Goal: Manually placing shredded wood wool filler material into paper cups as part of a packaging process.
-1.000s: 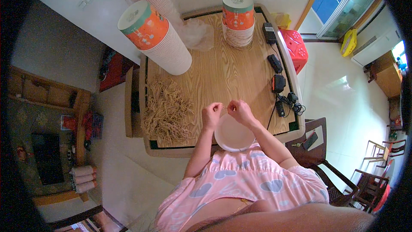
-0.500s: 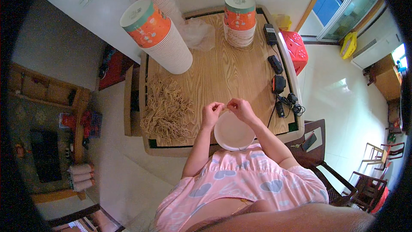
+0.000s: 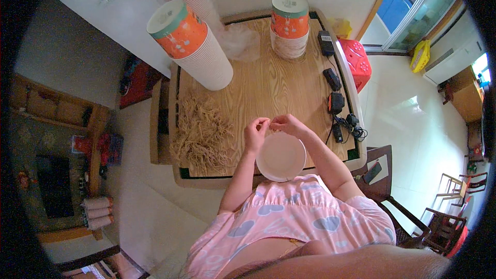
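A white round paper tub (image 3: 281, 158) rests against my lap at the table's near edge, its pale inside facing up. At its far rim, my left hand (image 3: 256, 133) is closed in a pinch. Just beside it, my right hand (image 3: 287, 125) is also pinching, its fingertips almost meeting the left ones. What lies between the fingers is too small to make out. To the left of my hands lies a loose heap of tan cords (image 3: 202, 137) on the wood-grain table (image 3: 258, 90).
A tall leaning stack of paper tubs (image 3: 194, 46) stands at the back left, and a shorter stack (image 3: 290, 23) at the back. Clear plastic wrap (image 3: 240, 41) lies between them. Black power adapters (image 3: 336, 103) with cables line the right edge, near a red stool (image 3: 355, 62).
My right hand has shifted slightly left and away from me, bringing its fingertips closer to my left hand. The tub has moved very little.
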Motion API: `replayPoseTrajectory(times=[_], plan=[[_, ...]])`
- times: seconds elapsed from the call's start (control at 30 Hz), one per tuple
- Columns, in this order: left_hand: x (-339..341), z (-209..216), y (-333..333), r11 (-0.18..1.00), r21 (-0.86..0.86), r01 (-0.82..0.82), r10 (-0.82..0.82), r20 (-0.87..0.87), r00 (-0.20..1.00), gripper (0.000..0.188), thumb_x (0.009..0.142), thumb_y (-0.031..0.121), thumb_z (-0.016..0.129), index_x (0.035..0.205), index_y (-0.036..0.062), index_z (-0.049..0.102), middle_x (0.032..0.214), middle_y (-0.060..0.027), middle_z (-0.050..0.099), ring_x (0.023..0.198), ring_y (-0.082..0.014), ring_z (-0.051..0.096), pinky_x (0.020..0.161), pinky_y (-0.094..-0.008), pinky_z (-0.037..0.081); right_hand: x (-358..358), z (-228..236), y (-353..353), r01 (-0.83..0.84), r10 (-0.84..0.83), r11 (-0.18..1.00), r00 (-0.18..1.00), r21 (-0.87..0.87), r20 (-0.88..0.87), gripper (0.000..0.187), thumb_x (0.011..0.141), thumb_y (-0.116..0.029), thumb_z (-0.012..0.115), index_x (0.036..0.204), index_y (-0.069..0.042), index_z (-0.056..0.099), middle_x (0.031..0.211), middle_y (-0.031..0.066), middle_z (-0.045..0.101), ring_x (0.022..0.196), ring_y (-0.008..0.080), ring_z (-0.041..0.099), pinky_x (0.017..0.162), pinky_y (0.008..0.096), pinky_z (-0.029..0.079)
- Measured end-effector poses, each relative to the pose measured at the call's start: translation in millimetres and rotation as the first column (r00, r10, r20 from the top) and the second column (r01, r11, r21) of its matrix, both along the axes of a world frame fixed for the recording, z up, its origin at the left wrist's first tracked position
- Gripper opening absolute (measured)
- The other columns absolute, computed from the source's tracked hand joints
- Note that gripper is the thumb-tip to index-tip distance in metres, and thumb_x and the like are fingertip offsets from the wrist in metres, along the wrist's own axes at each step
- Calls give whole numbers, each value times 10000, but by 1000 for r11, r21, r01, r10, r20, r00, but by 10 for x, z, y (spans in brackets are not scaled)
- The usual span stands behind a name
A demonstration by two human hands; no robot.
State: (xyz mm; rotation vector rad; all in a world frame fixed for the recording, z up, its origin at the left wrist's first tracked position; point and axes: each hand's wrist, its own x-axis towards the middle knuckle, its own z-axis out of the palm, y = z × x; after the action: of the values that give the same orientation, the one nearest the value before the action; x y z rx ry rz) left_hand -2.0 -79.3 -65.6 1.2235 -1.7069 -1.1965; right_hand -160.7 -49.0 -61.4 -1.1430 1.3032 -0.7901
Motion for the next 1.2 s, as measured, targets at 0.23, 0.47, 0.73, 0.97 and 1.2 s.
replayPoseTrajectory(times=[0.23,0.47,0.73,0.97,1.2], plan=[[65,-68,-93,1000,-20,10,-11,-65,998,92,797,100,601,819,15,632,710,-53,634,628,-111,583,575,-251,455,-22,136,-39,-69,71,996,997,54,-23,227,784,-253,617,849,-36,630,715,-12,583,659,77,504,587,233,413],[106,-138,-108,1000,-26,-9,6,-88,996,87,798,91,597,818,13,631,707,-55,633,631,-113,585,580,-250,456,6,40,-108,-52,46,998,993,45,113,215,772,-229,629,845,-27,635,726,-9,586,675,79,506,596,239,404],[51,-111,-124,1000,5,-4,4,-105,994,104,797,106,603,818,7,628,706,-60,633,635,-118,588,585,-259,461,2,-38,-167,-76,75,996,997,45,10,205,773,-216,634,821,-17,640,725,-4,588,669,82,502,594,240,403],[273,-264,-112,954,235,188,-219,113,969,134,768,128,633,773,-5,624,679,-74,629,632,-123,585,577,-263,458,-87,-238,-181,-154,156,987,987,39,-44,172,786,-192,621,821,-24,628,726,-13,588,667,78,503,595,245,416],[281,-235,15,998,33,-47,50,-83,995,107,792,112,602,763,9,599,642,-22,589,583,-84,526,541,-241,432,-137,-283,-122,-250,240,964,965,95,109,176,806,-202,607,836,-29,624,724,-28,575,671,67,504,602,235,418]])
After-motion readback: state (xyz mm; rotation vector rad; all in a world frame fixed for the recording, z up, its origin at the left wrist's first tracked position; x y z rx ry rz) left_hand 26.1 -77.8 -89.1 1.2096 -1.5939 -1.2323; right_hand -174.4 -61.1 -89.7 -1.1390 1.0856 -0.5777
